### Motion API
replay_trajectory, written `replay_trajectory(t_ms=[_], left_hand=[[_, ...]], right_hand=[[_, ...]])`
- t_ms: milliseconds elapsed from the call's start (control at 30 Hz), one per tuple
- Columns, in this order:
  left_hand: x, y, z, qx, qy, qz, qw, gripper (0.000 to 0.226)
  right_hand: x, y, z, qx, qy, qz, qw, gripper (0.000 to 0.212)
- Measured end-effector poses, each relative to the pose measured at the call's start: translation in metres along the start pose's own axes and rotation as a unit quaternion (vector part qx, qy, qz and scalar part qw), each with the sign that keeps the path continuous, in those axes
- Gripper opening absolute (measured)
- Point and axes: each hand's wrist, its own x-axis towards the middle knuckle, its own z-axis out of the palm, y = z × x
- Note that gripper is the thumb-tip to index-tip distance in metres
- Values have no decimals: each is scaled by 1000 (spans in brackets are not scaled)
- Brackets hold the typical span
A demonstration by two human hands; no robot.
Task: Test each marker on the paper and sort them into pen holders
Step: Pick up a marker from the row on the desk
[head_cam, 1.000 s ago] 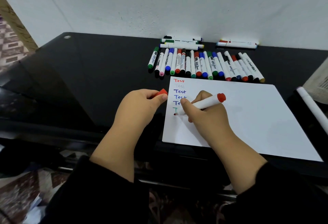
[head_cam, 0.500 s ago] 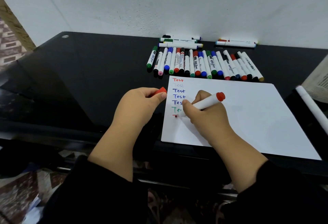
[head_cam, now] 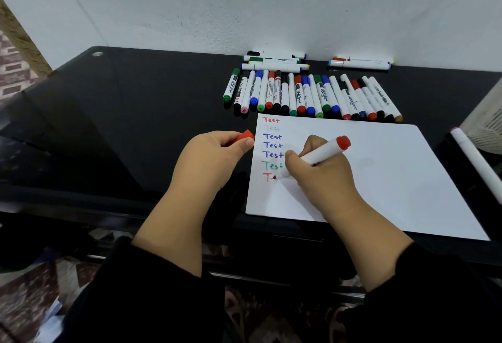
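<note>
Near the front edge of the black table [head_cam: 135, 114], just off the paper's left side, the left hand [head_cam: 214, 160] pinches a red cap [head_cam: 244, 136] between thumb and curled fingers, held clear of the sheet. Keeping that cap in hand makes sense, since it has to go back on the same marker once the word is finished.

Next comes the paper [head_cam: 380, 174], lying along the front edge with a column of "Test" words down its left margin: red, a very faint one, three blue, one green, and a red one begun at the bottom. The right hand [head_cam: 320, 177] grips the red marker [head_cam: 323, 151] in a writing hold, tip on the sheet at that last word, its butt end tilted up and to the right. To do this step well, light steady pressure and full strokes seem best, so a strong line can be told from a faint one like the second entry.

Beyond the paper's far edge lies a row of capped markers [head_cam: 307, 95], with a few more against the wall. At the right edge stands a pale meshed container [head_cam: 486, 122], possibly a pen holder, and a white marker [head_cam: 475, 163] beside it.
</note>
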Motion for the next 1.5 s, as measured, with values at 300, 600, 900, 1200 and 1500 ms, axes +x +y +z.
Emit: replay_trajectory(t_ms=[300, 600, 900, 1200, 1500], left_hand=[[0, -1, 0, 2, -1, -4, 1000, 36], [-2, 2, 0, 1, -4, -4, 1000, 36], [-2, 2, 0, -2, -6, -4, 1000, 36], [-2, 3, 1, 0, -23, -4, 1000, 36], [-7, 6, 3, -127, -119, 5, 985, 28]], right_hand=[[-1, 1, -1, 11, 12, -5, 1000, 36], [-2, -1, -2, 13, 20, -11, 1000, 37], [-1, -1, -4, 23, 46, -3, 999, 37], [0, -2, -6, 40, 26, 14, 999, 38], [11, -17, -29, 322, 59, 88, 941, 41]])
